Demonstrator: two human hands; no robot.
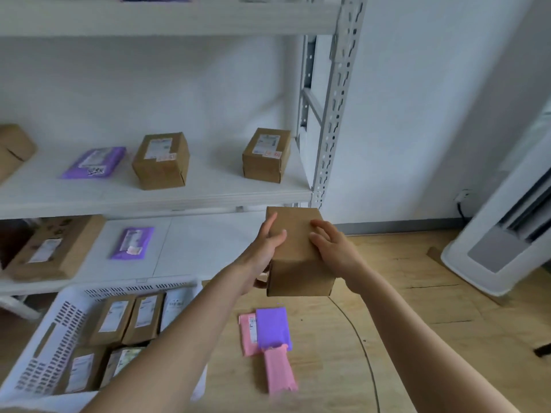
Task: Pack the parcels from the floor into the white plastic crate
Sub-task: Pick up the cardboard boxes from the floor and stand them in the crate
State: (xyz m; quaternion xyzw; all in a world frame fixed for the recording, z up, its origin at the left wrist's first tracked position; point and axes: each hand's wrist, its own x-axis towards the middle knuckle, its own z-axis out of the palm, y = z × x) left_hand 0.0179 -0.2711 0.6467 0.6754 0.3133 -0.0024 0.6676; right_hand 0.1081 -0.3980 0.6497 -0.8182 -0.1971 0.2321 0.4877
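Nearest, lower left: white perforated plastic crate, already holding several brown boxes. On the wooden floor beside it lie pink and purple soft mailers, unpacked. Step in hand: carrying. Plain brown cardboard box held mid-air between both outstretched arms. Left hand grips its left side; right hand curls over the top-right edge. Next, likely: swing left, lower into the crate's free gap.

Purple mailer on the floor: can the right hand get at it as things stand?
Probably not yet. The right hand and left hand both hold the cardboard box above the floor. The purple mailer lies uncovered atop pink mailers, so it is accessible once a hand is free.
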